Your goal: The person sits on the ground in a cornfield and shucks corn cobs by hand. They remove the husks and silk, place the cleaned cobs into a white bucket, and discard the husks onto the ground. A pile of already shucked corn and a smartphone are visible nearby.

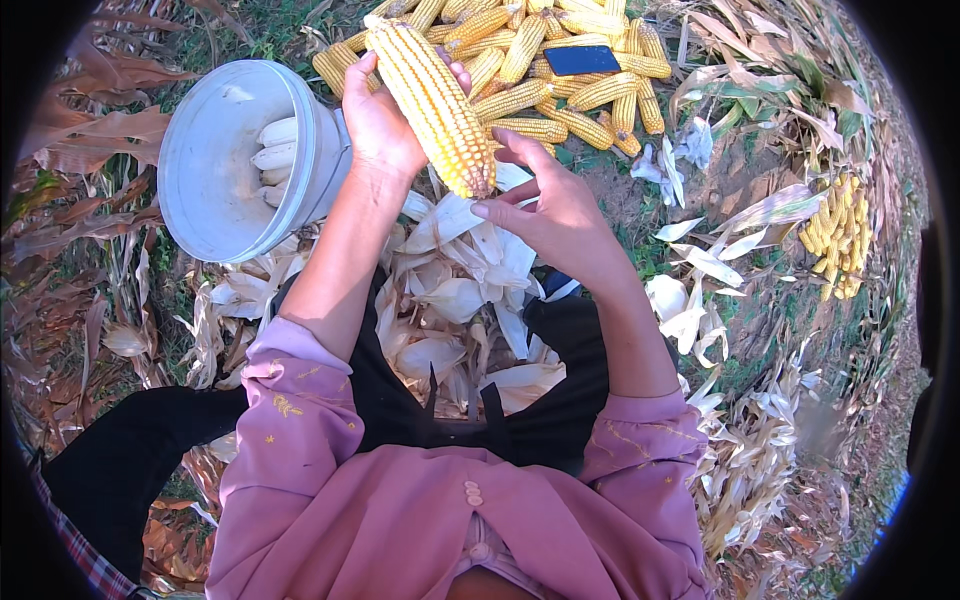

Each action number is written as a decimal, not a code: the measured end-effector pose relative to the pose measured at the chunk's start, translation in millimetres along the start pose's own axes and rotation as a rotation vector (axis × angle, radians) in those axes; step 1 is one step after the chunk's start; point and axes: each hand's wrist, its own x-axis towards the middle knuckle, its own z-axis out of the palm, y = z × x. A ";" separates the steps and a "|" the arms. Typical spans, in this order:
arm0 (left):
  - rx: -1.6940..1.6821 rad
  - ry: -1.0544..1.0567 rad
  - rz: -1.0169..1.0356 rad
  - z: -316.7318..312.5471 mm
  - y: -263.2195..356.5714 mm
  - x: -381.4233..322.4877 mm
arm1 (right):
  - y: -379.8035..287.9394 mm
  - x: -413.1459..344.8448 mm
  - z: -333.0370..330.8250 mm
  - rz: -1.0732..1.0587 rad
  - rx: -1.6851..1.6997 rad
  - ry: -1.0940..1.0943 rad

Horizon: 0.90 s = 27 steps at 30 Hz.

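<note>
A husked ear of yellow corn (431, 105) lies across the palm of my left hand (382, 127), its darker tip pointing down towards me. My left fingers curl around its far side. Close to that tip is my right hand (551, 206), thumb and fingers spread; whether a fingertip touches the kernels I cannot tell. Beyond both hands spreads a heap of husked corn ears (525, 45), with a dark-screened phone (582, 61) lying on it. Pale corn husks (450, 300) cover the ground between my legs.
A white plastic bucket (225, 217) lies tipped at left, several ears in pale husks (276, 156) inside. A second corn heap (840, 232) and a husk pile (750, 457) lie at right. Dry stalks (97, 142) stand left. Another person's dark-clad leg (127, 457) is at lower left.
</note>
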 end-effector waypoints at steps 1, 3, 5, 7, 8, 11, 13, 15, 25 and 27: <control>-0.012 0.010 -0.001 -0.9 -1.6 0.2 | -1.5 0.1 1.6 0.017 0.052 -0.018; -0.009 0.079 0.013 1.0 -4.5 0.6 | 3.0 1.2 0.5 0.039 -0.103 -0.129; 0.019 0.196 0.045 6.4 -6.7 0.4 | 9.8 -0.3 0.0 0.000 -0.308 -0.223; 0.047 0.212 0.058 5.8 -3.2 0.1 | 18.4 -5.8 2.5 -0.106 -0.563 -0.300; 0.063 0.215 0.054 5.5 -1.4 0.4 | 28.0 -7.5 2.1 -0.078 -0.774 -0.281; 0.108 0.246 0.065 9.8 -5.3 0.1 | 31.5 -0.4 -5.2 0.022 -0.874 0.112; 0.144 0.220 0.081 9.2 -11.6 0.9 | 18.5 6.4 -13.9 0.031 -0.318 0.225; 0.209 0.222 0.104 10.6 -17.5 0.2 | 12.8 10.7 -4.4 0.035 0.399 0.218; 0.615 0.284 -0.111 -3.0 -38.7 -9.3 | 9.5 10.9 19.6 0.369 0.673 0.024; 0.741 0.404 0.044 -3.0 -39.0 -10.7 | 17.4 11.9 24.8 0.476 0.748 0.038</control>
